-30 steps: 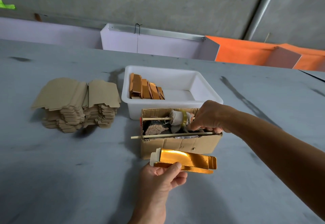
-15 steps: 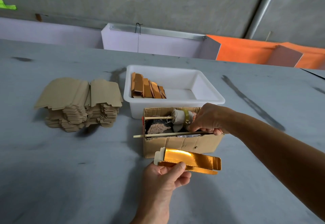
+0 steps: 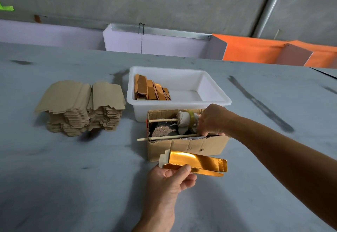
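Now, left hand (image 3: 169, 179): pinches the gold carton (image 3: 197, 161) at its left end, thumb on top.
Cardboard box (image 3: 187, 147): just beyond that grip.
Right hand (image 3: 213, 120): fingers curled into the box beside the tape roll (image 3: 190, 118); whether they grasp anything is hidden.
Advice: hold the carton level and close under the right hand.

Centre low, the folded carton (image 3: 197, 161) is gleaming mirror-gold, its end flap (image 3: 162, 159) showing cream. Above it the cardboard box (image 3: 189, 147) is showing brown, the tray (image 3: 216, 102) is glowing white, and coppery-orange strips (image 3: 151, 90) are shining inside it. Upper right, panels (image 3: 255, 51) are blazing orange.
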Motion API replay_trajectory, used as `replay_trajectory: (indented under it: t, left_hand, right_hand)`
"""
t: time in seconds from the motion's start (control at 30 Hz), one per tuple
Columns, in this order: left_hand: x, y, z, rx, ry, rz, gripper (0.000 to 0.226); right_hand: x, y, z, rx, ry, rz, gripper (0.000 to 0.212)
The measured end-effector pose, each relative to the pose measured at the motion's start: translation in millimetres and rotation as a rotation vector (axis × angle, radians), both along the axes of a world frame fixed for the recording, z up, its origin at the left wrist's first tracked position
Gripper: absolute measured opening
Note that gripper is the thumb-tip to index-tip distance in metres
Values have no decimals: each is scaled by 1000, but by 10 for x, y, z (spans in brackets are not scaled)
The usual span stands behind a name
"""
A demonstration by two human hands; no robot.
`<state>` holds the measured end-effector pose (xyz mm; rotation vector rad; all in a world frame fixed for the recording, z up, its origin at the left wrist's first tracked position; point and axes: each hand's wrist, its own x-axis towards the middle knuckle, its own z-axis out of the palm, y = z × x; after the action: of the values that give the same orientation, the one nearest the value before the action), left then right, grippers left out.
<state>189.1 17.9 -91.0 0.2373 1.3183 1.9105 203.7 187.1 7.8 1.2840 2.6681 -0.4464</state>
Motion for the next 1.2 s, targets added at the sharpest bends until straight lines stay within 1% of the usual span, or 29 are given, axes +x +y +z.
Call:
replay_trajectory:
  t: [0.07,0.17,0.3,0.37,0.5,0.6,0.67,0.73,0.8,0.87,0.93,1.0,1.1,1.2]
  left_hand:
    - [-3,1,1,-5,1,4,2]
    - [-1,-5,2,-5,9,4,3]
    - [3,-12,4,-1,12,0,3]
    - [3,-11,0,1,9,0,3]
    - [-16,-4,-8,6,-14,-1,12]
    - [-26,-4,-9,-2,-12,-12,5]
    - [-30,-3,-15,-5,-11,-10,5]
    - [-25,-3,-9,-2,-10,-11,4]
    - [-23,-5,-4,4,-6,-15,8]
    - [-23,-6,-3,8,-4,-16,13]
    - [-20,-6,8,8,4,-18,14]
    - [-17,-4,6,5,6,-11,15]
    - [-7,-8,3,2,0,-1,6]
    - [-3,-17,3,10,7,-7,8]
  right_hand:
    - [-5,8,-32,76,-10,36,23]
    - [-13,20,-37,88,-7,45,26]
    - [-15,32,-88,161,-22,88,32]
    - [-15,38,-101,165,-1,74,33]
    - [-11,46,-99,155,-4,66,33]
    - [-5,48,-105,115,-19,61,31]
    - [-2,35,-90,63,4,32,25]
    - [3,16,-66,-11,49,-7,24]
    - [18,-2,-28,-69,80,-28,27]
    - [28,-24,26,-110,97,-30,25]
    - [23,-34,60,-119,93,-20,19]
    - [10,-40,71,-136,110,-54,18]
    - [14,-57,92,-185,137,-93,12]
    - [38,-81,117,-199,158,-99,10]
